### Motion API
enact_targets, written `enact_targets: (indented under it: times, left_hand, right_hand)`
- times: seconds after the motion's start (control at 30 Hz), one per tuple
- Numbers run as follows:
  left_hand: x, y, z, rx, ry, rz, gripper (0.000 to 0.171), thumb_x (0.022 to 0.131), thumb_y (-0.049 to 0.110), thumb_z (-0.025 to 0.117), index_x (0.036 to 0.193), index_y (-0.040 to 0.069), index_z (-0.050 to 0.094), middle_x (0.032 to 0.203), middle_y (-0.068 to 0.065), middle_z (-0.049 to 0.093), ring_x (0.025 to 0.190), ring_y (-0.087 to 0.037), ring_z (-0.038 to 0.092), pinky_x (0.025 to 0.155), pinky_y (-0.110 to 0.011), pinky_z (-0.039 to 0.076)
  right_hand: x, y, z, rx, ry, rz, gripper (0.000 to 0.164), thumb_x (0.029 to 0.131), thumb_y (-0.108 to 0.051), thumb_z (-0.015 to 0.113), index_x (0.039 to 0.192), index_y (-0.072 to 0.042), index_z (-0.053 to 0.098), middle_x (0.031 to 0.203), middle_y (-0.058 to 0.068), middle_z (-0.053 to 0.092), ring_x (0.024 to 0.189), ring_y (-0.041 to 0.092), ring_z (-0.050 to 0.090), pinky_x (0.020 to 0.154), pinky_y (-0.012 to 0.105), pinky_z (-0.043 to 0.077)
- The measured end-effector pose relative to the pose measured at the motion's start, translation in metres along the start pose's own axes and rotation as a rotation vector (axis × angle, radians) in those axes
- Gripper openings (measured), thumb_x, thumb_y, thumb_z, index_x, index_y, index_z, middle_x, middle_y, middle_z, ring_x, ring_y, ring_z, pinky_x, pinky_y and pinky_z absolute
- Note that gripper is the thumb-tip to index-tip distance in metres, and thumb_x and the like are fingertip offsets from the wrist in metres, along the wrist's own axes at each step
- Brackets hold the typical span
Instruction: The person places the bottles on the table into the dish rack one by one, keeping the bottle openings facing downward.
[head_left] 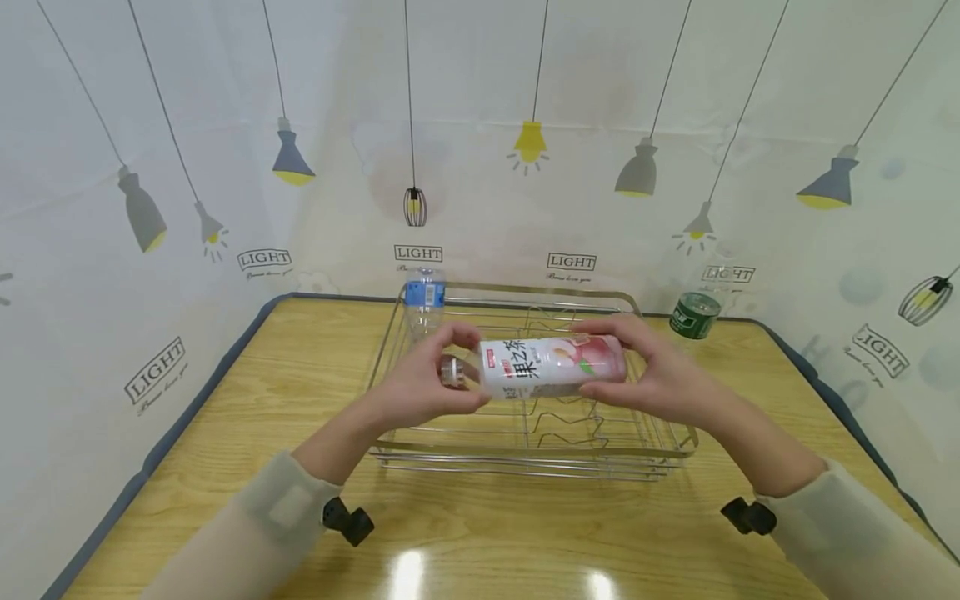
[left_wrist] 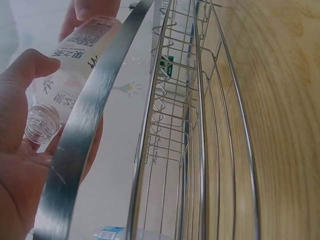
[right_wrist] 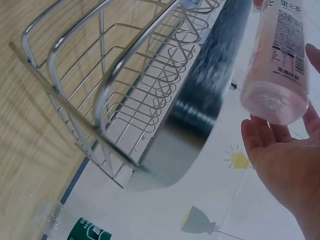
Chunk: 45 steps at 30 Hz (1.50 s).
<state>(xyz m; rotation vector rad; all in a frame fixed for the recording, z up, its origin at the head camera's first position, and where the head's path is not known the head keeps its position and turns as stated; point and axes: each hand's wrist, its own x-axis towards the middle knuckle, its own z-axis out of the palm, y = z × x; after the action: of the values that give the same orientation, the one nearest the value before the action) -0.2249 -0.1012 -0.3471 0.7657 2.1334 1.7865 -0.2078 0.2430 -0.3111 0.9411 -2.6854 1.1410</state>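
A plastic drink bottle (head_left: pixel 551 367) with a white and pink peach label lies level in the air above a wire dish rack (head_left: pixel 540 454). My left hand (head_left: pixel 423 375) grips its shoulder, beside the clear threaded neck (left_wrist: pixel 41 123). Around the base end, my right hand (head_left: pixel 660 371) holds the bottle between thumb and fingers. In the right wrist view the bottle's round bottom (right_wrist: pixel 275 102) faces the camera. Part of each hand's grip is hidden behind the bottle.
A clear bottle with a blue label (head_left: pixel 424 296) stands at the rack's back left corner; whether inside it, I cannot tell. Right of the rack is a clear bottle with a green label (head_left: pixel 694 316). A lamp-print cloth (head_left: pixel 480 167) hangs behind the wooden table (head_left: pixel 300 358).
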Motion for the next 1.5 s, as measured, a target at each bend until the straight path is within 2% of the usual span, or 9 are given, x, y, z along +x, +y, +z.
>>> enact_targets:
  times: [0.13, 0.23, 0.37, 0.7, 0.8, 0.93, 1.1, 1.3, 1.5]
  left_hand:
    - [-0.002, -0.004, -0.003, -0.003, 0.016, 0.013, 0.067, 0.085, -0.005, 0.082, 0.143, 0.006, 0.049, 0.142, -0.019, 0.050, 0.113, -0.026, 0.071, 0.085, -0.032, 0.067]
    - [-0.003, -0.005, -0.004, 0.003, 0.021, 0.022, 0.067, 0.085, -0.005, 0.082, 0.142, 0.006, 0.049, 0.142, -0.019, 0.050, 0.113, -0.027, 0.071, 0.087, -0.034, 0.068]
    - [-0.004, -0.005, -0.004, 0.015, 0.016, 0.018, 0.065, 0.086, -0.004, 0.082, 0.141, 0.007, 0.049, 0.142, -0.018, 0.051, 0.115, -0.028, 0.071, 0.088, -0.035, 0.068]
    - [-0.005, -0.007, -0.002, 0.168, 0.009, -0.012, 0.064, 0.090, 0.010, 0.087, 0.144, 0.013, 0.052, 0.144, -0.010, 0.059, 0.125, -0.028, 0.066, 0.095, -0.040, 0.062]
    - [-0.003, -0.007, -0.001, 0.224, 0.024, -0.007, 0.068, 0.090, 0.016, 0.089, 0.148, 0.015, 0.053, 0.146, -0.008, 0.060, 0.130, -0.029, 0.063, 0.102, -0.043, 0.058]
    - [0.001, -0.003, 0.001, 0.288, 0.050, 0.042, 0.074, 0.090, 0.022, 0.090, 0.154, 0.016, 0.054, 0.151, -0.006, 0.062, 0.138, -0.031, 0.060, 0.114, -0.051, 0.053]
    - [0.009, 0.005, 0.006, 0.338, 0.040, 0.113, 0.069, 0.092, 0.027, 0.090, 0.154, 0.019, 0.060, 0.148, 0.000, 0.067, 0.136, -0.025, 0.062, 0.115, -0.052, 0.053]
    - [0.012, 0.011, 0.011, 0.363, 0.021, 0.108, 0.061, 0.092, 0.030, 0.090, 0.148, 0.026, 0.066, 0.138, 0.005, 0.070, 0.124, -0.020, 0.063, 0.109, -0.049, 0.053]
    - [0.011, 0.012, 0.014, 0.374, 0.055, 0.089, 0.062, 0.093, 0.025, 0.089, 0.149, 0.022, 0.064, 0.140, 0.000, 0.072, 0.128, -0.023, 0.064, 0.114, -0.052, 0.052]
  right_hand:
    - [-0.001, 0.006, -0.001, 0.027, 0.014, -0.027, 0.064, 0.092, -0.010, 0.089, 0.150, -0.018, 0.064, 0.151, 0.008, 0.060, 0.132, 0.028, 0.063, 0.109, 0.019, 0.050]
    - [-0.002, 0.011, -0.001, 0.056, 0.015, -0.052, 0.062, 0.093, -0.005, 0.087, 0.150, -0.016, 0.064, 0.150, 0.009, 0.060, 0.129, 0.017, 0.065, 0.107, 0.014, 0.050]
    - [-0.002, 0.014, -0.001, 0.081, 0.017, -0.075, 0.059, 0.095, 0.000, 0.083, 0.149, -0.015, 0.063, 0.146, 0.007, 0.060, 0.121, 0.008, 0.066, 0.103, 0.016, 0.054]
    - [0.000, 0.004, -0.005, 0.245, 0.056, -0.103, 0.050, 0.096, 0.008, 0.077, 0.142, -0.006, 0.065, 0.147, 0.001, 0.056, 0.120, 0.016, 0.061, 0.094, 0.021, 0.061]
    - [0.002, 0.000, -0.007, 0.241, 0.063, -0.112, 0.049, 0.096, 0.008, 0.077, 0.142, -0.006, 0.065, 0.147, 0.001, 0.056, 0.120, 0.017, 0.060, 0.092, 0.021, 0.061]
    - [0.006, -0.003, -0.008, 0.197, 0.068, -0.120, 0.050, 0.096, 0.006, 0.079, 0.142, -0.010, 0.067, 0.151, 0.002, 0.056, 0.124, 0.016, 0.059, 0.093, 0.021, 0.060]
    - [0.010, -0.004, -0.005, 0.149, 0.061, -0.141, 0.051, 0.095, 0.004, 0.081, 0.142, -0.012, 0.067, 0.155, 0.003, 0.055, 0.131, 0.012, 0.056, 0.097, 0.021, 0.059]
    - [0.015, -0.007, -0.001, 0.093, 0.058, -0.161, 0.053, 0.095, 0.001, 0.082, 0.143, -0.015, 0.068, 0.155, 0.007, 0.057, 0.132, 0.010, 0.054, 0.098, 0.021, 0.057]
    - [0.024, -0.016, -0.001, 0.056, 0.065, -0.149, 0.058, 0.095, -0.002, 0.083, 0.148, -0.017, 0.065, 0.156, 0.007, 0.057, 0.126, 0.012, 0.056, 0.099, 0.024, 0.055]
